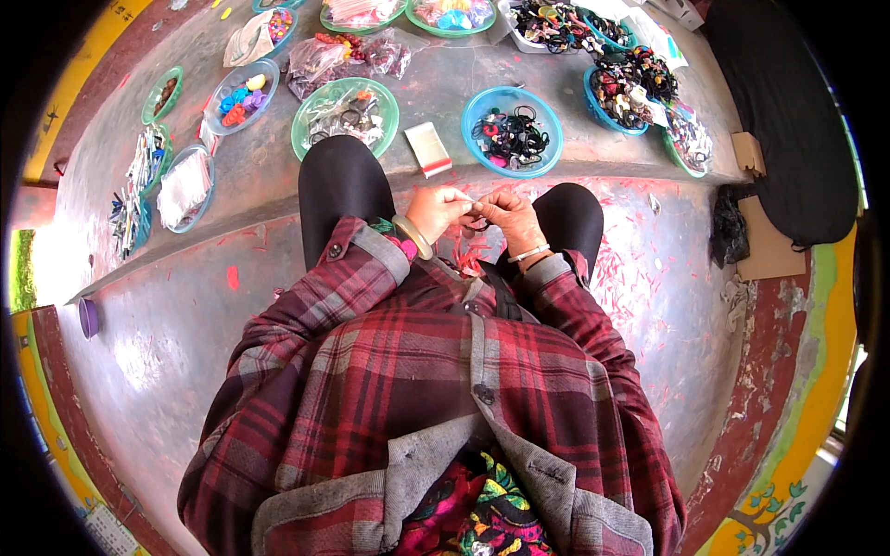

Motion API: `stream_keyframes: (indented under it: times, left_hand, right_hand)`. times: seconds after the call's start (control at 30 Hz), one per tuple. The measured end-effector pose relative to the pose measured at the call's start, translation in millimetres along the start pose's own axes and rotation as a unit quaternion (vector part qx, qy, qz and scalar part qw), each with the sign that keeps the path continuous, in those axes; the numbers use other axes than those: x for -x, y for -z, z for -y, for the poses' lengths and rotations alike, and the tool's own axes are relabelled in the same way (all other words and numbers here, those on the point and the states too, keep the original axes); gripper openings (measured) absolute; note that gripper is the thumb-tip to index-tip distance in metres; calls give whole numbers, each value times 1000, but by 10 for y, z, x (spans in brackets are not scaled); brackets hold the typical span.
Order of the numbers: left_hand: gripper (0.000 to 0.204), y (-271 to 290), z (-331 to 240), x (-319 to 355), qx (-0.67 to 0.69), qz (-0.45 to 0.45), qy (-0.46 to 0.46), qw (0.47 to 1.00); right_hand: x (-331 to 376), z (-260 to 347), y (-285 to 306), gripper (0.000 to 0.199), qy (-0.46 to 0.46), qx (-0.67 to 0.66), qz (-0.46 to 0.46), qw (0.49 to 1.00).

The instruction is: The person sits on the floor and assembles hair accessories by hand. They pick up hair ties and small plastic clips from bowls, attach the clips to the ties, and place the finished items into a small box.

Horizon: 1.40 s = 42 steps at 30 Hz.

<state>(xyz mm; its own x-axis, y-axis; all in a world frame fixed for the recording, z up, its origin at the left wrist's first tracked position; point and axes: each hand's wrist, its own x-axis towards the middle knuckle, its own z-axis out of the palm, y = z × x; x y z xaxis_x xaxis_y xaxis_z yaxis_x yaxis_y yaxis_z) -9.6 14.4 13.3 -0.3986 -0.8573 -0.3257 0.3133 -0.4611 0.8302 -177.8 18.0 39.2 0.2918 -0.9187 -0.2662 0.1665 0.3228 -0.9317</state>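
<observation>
My left hand [434,213], with a bangle at its wrist, and my right hand [513,221], wearing a light bracelet, meet between my knees. Thumb and fingers of both are pinched together, almost touching. A dark hair tie [477,225] loops just below the fingertips, and a small pale bit shows where they meet; its details are too small to tell. Straight ahead on the raised ledge stands a blue basin [468,139] with black hair ties in it. Left of that lies a small white box with a red edge [427,148].
A green basin [298,130] of bagged pieces stands beyond my left knee. More basins line the ledge, among them a blue one [215,111] with colourful pieces and one at right [593,104] heaped with hair ties. Red scraps [612,287] litter the floor. A black bag [730,227] lies at right.
</observation>
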Motion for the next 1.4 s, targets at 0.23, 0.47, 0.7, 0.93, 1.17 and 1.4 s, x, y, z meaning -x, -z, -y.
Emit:
stream_keyframes:
  times: [0.23,0.47,0.7,0.93,1.17,1.4]
  left_hand:
    - [19,4,7,-17,41,1,6,999]
    - [21,-71,-228,94,15,-15,38,999]
    - [23,-67,-261,120,3,-16,46,999]
    - [24,-69,-273,114,24,-50,46,997]
    - [29,-32,-238,112,41,-25,39,998]
    - [33,-31,-265,85,101,-45,90,990]
  right_hand:
    - [-43,-119,50,10,22,42,-45,998]
    - [17,34,25,11,15,8,-62,998]
    - [29,40,46,10,23,15,-62,998]
    - [23,-6,68,12,51,-7,-45,998]
    - [38,11,57,14,42,-25,-53,997]
    - [12,-42,162,15,13,-43,-83,996]
